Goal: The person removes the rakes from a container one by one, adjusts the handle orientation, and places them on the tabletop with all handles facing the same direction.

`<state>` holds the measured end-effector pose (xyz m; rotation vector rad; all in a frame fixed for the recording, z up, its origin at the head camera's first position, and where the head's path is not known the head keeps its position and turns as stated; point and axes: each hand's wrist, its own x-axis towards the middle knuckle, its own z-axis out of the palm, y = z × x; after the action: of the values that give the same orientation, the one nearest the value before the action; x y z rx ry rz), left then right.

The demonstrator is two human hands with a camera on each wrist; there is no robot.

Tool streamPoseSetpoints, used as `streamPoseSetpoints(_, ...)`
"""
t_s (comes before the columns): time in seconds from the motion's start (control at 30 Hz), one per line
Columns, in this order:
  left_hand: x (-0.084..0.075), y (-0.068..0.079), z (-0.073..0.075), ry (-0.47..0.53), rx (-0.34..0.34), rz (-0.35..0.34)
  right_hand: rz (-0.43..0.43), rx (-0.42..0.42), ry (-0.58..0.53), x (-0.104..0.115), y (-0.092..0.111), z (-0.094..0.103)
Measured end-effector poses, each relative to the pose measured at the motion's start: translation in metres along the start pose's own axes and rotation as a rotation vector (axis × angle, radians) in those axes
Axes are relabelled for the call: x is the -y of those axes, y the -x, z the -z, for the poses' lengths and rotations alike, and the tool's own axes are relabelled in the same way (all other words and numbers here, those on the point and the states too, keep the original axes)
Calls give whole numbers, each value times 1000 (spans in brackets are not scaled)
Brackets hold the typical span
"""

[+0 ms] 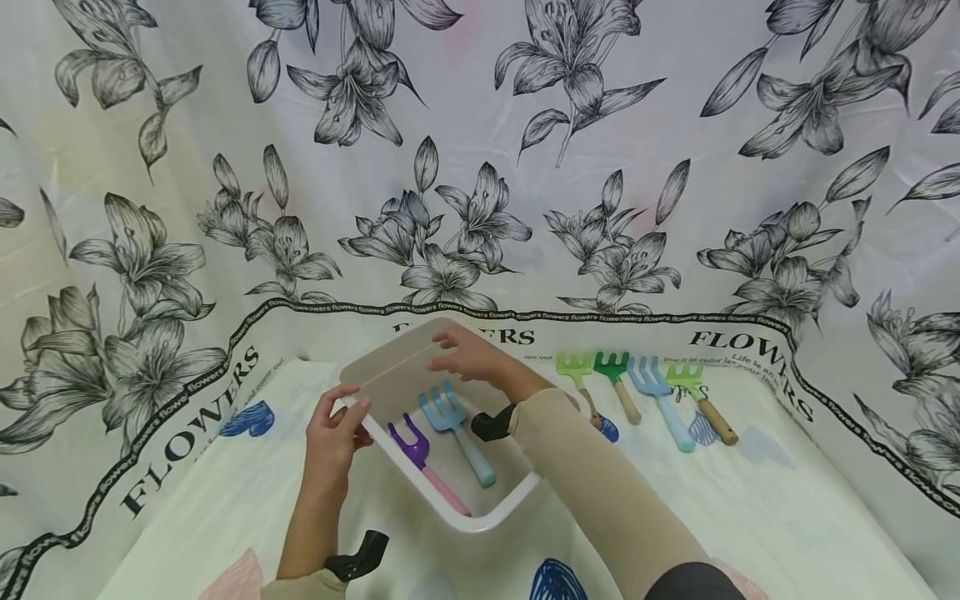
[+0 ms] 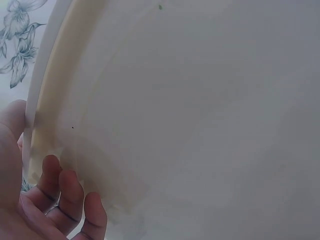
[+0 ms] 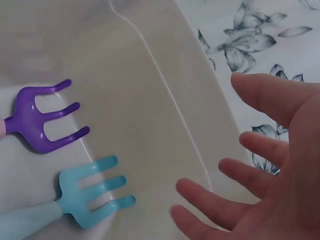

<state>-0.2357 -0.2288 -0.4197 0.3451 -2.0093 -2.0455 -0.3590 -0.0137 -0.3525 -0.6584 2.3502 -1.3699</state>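
A white plastic bin [image 1: 491,523] is tilted up off the cloth in the head view. My left hand [image 1: 337,425] grips its left rim, thumb over the edge and fingers on the outer side. Inside lie a purple hand fork [image 1: 414,450] with a pink handle and a light blue hand rake [image 1: 447,414]. My right hand [image 1: 472,354] hovers over the far part of the bin with fingers spread and holds nothing. In the right wrist view the tines of the blue rake [image 3: 92,187] point toward that hand.
To the right on the cloth lie a light green rake [image 1: 576,367], a dark green rake [image 1: 617,375], a blue rake [image 1: 660,392] and another light green rake [image 1: 697,392] in a row. A flower-printed curtain [image 1: 480,167] stands behind.
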Motion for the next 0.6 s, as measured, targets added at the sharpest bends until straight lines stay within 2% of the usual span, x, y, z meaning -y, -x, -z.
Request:
streamPoseSetpoints(0.13, -3, -1, 0, -3, -1, -17, 32, -32, 73, -5, -4, 1)
streamPoseSetpoints(0.27, -5, -1, 1, 0, 3, -23, 45, -7, 247, -4, -3, 0)
streamPoseSetpoints(0.37, -5, -1, 1, -5, 9, -19, 17, 68, 346, -3, 1, -4)
streamPoseSetpoints(0.43, -4, 0, 1, -8, 10, -17, -22, 132, 369, -4, 4, -6)
streamPoseSetpoints(0.6, -3, 1, 0, 1, 14, -10, -208, 307, 306, -10, 8, -11)
